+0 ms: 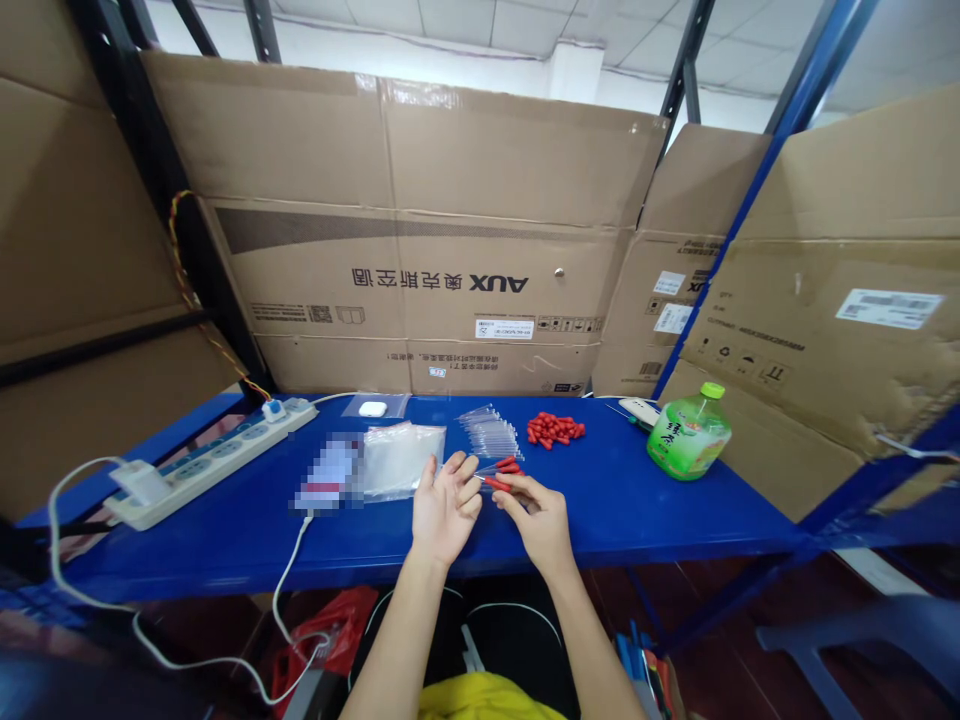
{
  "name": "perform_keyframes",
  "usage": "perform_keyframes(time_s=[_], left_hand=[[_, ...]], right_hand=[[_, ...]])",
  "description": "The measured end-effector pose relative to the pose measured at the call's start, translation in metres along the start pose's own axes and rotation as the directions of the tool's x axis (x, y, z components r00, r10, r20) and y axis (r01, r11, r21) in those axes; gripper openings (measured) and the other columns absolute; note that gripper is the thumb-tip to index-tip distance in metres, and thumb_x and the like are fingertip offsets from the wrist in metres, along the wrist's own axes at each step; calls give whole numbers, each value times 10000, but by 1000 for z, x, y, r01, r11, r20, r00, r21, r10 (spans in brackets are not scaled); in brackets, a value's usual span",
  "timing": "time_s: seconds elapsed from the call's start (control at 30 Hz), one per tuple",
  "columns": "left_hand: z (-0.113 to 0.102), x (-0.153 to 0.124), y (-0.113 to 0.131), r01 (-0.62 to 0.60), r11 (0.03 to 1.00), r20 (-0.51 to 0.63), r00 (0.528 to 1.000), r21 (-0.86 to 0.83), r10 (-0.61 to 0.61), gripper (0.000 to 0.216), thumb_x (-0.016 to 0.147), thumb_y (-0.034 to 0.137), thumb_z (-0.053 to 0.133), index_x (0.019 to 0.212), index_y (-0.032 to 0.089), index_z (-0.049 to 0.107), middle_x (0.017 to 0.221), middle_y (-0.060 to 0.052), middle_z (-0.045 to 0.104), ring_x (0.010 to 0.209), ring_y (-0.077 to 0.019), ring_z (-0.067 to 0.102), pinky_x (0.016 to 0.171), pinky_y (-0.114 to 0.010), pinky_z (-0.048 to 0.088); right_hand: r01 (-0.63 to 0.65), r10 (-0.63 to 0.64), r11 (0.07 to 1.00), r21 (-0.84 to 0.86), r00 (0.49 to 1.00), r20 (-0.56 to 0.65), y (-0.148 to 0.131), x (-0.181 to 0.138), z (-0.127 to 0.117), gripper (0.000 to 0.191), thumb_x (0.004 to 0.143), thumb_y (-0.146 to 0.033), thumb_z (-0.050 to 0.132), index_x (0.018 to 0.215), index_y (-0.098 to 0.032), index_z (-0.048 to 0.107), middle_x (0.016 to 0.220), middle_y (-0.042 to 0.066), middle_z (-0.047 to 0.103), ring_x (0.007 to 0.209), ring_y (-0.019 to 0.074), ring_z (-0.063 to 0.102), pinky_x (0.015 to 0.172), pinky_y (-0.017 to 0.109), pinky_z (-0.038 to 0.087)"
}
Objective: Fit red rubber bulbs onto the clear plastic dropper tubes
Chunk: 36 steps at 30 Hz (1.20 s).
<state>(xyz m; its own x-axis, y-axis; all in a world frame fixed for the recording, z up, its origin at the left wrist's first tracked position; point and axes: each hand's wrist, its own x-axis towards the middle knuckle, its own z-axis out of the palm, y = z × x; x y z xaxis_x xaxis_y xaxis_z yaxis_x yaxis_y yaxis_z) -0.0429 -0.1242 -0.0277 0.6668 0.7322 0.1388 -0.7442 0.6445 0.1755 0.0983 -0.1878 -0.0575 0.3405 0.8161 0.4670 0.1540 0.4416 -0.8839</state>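
My right hand [541, 515] pinches a small red handle [498, 484] between thumb and fingertips. A thin pale shaft runs from the handle toward my left hand [448, 512]. That hand is turned palm up, thumb apart and fingers loosely bent, with the shaft's tip close to its fingertips; whether they touch is unclear. Just beyond the hands lie a few red-handled rods [510, 467] on the table. Behind them is a row of thin, clear or silvery rods [491, 433]. Loose red handles [555, 430] form a pile to its right.
Clear plastic bags [403, 460] and a blurred-out phone [330, 472] on a white cable lie left on the blue table [637, 520]. A power strip [217, 465] stands farther left. A green drink bottle [688, 435] stands right. Cardboard panels [450, 170] wall the back and sides.
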Motion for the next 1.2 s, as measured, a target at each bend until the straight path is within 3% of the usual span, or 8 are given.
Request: perform_keyframes(time_s=[0.27,0.77,1.2], left_hand=[[0,1,-3,-4,999,1,1000,49,4,288,1001,352,453,790,196,333,692,53,300,470,-57,180,425,-189,176],[-2,1,-6,19,996,30,999,83,-22,296,966,353,512,794,204,323,704,64,293,468,-53,72,422,-197,138],[-1,1,-10,18,995,19,1000,102,-20,298,986,384,486,806,203,332,711,60,291,470,-55,88,415,-190,141]], right_hand=[[23,-23,1000,-12,999,-22,-1,-1,0,138,843,-311,753,923,-201,778,777,37,768,714,213,753,713,323,628],[30,-31,999,-26,999,-45,0,-1,-1,103,858,-292,733,893,-200,760,779,35,772,721,217,761,712,317,624],[45,-45,998,-41,999,-8,-2,-1,0,131,866,-307,726,917,-198,776,809,47,785,731,221,764,721,322,629]])
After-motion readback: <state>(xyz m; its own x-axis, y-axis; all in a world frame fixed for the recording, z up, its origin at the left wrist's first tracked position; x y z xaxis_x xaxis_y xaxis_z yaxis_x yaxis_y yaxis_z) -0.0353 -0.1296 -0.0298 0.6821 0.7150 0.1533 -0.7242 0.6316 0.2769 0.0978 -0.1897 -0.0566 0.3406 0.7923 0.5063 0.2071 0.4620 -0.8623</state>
